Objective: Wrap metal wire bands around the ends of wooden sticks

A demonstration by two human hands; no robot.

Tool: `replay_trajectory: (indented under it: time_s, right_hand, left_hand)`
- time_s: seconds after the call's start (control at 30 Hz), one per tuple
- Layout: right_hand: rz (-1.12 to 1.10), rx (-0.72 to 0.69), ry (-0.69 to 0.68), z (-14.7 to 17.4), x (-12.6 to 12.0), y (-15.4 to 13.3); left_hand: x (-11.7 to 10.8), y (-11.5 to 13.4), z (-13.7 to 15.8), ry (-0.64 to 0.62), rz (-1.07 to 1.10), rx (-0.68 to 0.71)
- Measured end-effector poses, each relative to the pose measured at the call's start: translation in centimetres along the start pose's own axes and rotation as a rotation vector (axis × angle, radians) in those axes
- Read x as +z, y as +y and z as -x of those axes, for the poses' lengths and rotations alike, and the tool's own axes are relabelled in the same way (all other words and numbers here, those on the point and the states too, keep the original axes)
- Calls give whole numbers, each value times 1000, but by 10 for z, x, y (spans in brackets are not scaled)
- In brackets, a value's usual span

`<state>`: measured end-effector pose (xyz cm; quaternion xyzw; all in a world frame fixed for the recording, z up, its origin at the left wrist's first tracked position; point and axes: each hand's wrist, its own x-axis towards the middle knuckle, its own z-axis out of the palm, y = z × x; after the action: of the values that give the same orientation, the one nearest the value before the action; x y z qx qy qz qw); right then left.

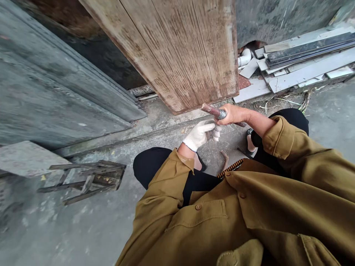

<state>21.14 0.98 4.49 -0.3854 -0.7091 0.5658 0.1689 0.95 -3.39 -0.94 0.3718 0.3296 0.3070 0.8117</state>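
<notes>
My bare right hand (233, 113) is wrapped around a brown wooden stick (209, 110), whose cut end points left. Metal wire (222, 114) is wound in tight turns around the stick, right beside my right thumb and fingers. Just below it, my left hand (200, 134), in a white knitted glove, has its fingers curled in. Something greyish shows between the gloved thumb and fingers, too small to name. Another short piece of branch (224, 159) lies on the ground between my feet.
A wooden plank door (177, 51) leans in front of me. White and dark boards (307, 62) and a white pipe elbow (244, 57) lie at right. An overturned wooden stool (88, 181) is at left, near grey panels (55, 85). Concrete floor (74, 232) surrounds me.
</notes>
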Motion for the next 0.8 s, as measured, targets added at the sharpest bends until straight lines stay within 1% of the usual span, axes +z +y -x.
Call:
replay_trajectory:
  time_s: [0.13, 0.3, 0.47, 0.57, 0.67, 0.8]
  right_hand:
    - [39, 6, -22, 1, 5, -1]
    - [58, -10, -15, -1, 5, 1]
    - [115, -52, -22, -3, 4, -1]
    - [118, -108, -61, -2, 4, -5]
    - [104, -182, -118, -2, 5, -6]
    - [61, -228, -246, 0, 4, -8]
  left_hand:
    - [5, 3, 3, -22, 18, -28]
    - [5, 6, 4, -41, 50, -48]
    - [1, 2, 5, -124, 120, -157]
    - [3, -5, 6, -183, 173, -203]
    - [10, -14, 10, -206, 163, -233]
    - [20, -23, 14, -249, 174, -259]
